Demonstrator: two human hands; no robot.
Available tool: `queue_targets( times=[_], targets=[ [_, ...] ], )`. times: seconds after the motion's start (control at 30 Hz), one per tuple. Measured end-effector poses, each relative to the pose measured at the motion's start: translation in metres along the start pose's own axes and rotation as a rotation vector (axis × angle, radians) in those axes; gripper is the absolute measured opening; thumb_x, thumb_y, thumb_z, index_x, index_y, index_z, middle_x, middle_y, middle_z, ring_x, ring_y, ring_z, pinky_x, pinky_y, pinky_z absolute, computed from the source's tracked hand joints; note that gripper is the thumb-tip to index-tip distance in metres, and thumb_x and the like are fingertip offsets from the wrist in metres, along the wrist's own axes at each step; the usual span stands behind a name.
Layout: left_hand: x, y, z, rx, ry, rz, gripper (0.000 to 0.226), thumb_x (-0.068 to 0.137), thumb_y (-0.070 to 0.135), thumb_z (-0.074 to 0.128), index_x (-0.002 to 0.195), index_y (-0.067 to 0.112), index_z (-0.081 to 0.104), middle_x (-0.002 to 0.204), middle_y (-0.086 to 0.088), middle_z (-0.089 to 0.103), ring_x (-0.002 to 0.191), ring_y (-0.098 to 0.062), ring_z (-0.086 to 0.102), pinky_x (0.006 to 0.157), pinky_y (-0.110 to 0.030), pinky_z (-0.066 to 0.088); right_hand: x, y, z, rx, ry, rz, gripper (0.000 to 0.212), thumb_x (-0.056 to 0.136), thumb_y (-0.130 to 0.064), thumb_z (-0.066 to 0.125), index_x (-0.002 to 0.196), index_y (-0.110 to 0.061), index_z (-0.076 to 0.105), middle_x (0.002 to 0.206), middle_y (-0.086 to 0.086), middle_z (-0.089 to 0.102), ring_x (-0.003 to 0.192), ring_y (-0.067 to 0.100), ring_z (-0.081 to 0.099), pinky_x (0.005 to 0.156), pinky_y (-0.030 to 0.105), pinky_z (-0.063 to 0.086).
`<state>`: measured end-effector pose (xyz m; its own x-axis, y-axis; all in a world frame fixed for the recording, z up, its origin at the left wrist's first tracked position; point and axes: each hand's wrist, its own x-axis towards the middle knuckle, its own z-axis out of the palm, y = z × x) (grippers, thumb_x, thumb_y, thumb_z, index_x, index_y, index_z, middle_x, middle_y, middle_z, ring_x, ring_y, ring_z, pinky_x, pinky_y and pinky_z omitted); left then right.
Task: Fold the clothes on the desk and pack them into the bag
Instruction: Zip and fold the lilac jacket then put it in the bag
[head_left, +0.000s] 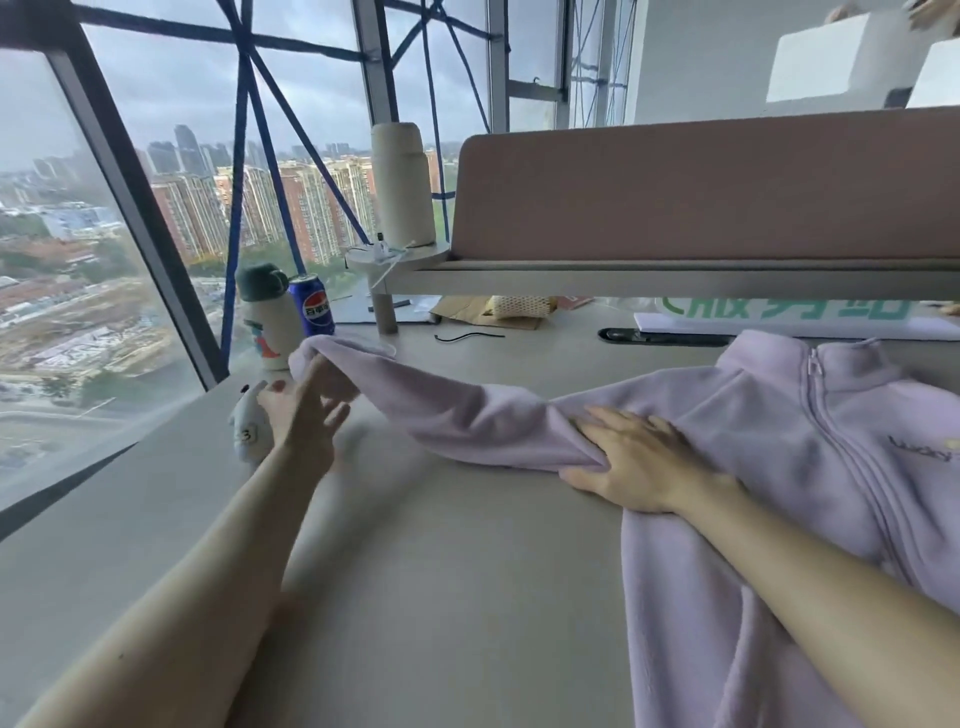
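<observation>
A lilac fleece jacket (779, 467) with a zip front lies on the beige desk (441, 571), its body at the right. One sleeve (441, 405) stretches left across the desk. My left hand (306, 410) is at the sleeve's cuff, fingers spread and fairly straight, touching the raised cuff from below; motion blur hides any finer grip. My right hand (634, 457) lies flat, pressing down where the sleeve meets the jacket's body. No bag is in view.
Near the cuff stand a cream water bottle (267, 322) with a green cap, a blue soda can (311, 306) and a small white plush toy (249, 421). A raised shelf (675, 275) with a pink panel runs along the back. Windows bound the desk's left edge.
</observation>
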<state>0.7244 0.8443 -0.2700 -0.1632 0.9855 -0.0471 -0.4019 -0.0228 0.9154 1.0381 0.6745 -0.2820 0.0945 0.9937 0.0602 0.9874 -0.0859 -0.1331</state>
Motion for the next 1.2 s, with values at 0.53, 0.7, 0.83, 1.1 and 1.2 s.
queue_targets(
  times=[0.53,0.7,0.83,1.1,1.2],
  targets=[
    [0.016,0.020,-0.019,-0.039,-0.181,-0.126,0.021,0.101,0.035,0.052,0.112,0.020,0.062,0.089,-0.002,0.072,0.081,-0.016,0.071,0.071,-0.031,0.055,0.004,0.001,0.005,0.034,0.071,-0.032,0.031,0.093,-0.053,0.047,0.115,-0.033,0.054,0.124,-0.020,0.058,0.118,0.013,0.053,0.095,0.035,0.041],
    [0.023,0.033,-0.032,-0.208,-0.324,-0.099,0.029,0.094,0.023,0.043,0.116,0.012,0.059,0.109,-0.013,0.061,0.108,-0.026,0.059,0.101,-0.036,0.045,0.003,0.001,0.003,0.043,0.065,-0.029,0.018,0.094,-0.050,0.047,0.104,-0.035,0.052,0.114,-0.024,0.056,0.114,0.011,0.054,0.091,0.035,0.041],
    [0.014,0.029,-0.031,-0.405,-0.323,-0.140,0.055,0.095,0.043,0.050,0.134,0.005,0.054,0.122,-0.016,0.064,0.114,-0.030,0.062,0.100,-0.041,0.047,0.001,-0.001,0.001,0.049,0.058,-0.028,0.039,0.092,-0.055,0.047,0.130,-0.046,0.043,0.130,-0.025,0.053,0.126,0.014,0.050,0.098,0.035,0.041],
    [-0.002,0.003,-0.018,-0.092,-0.331,-0.199,0.051,0.087,0.023,0.068,0.135,0.009,0.055,0.130,-0.014,0.064,0.124,-0.029,0.060,0.088,-0.048,0.052,-0.001,0.001,0.002,0.015,0.058,-0.055,0.057,0.087,-0.067,0.043,0.141,-0.050,0.033,0.142,-0.029,0.044,0.129,0.004,0.045,0.100,0.029,0.038],
    [0.011,-0.004,-0.019,-0.160,-0.164,-0.200,0.041,0.095,0.009,0.063,0.134,0.003,0.055,0.125,-0.014,0.067,0.123,-0.028,0.061,0.083,-0.042,0.056,0.000,0.001,0.003,0.022,0.071,-0.063,0.046,0.092,-0.057,0.046,0.137,-0.049,0.038,0.138,-0.029,0.047,0.128,0.004,0.046,0.098,0.030,0.038]
  ],
)
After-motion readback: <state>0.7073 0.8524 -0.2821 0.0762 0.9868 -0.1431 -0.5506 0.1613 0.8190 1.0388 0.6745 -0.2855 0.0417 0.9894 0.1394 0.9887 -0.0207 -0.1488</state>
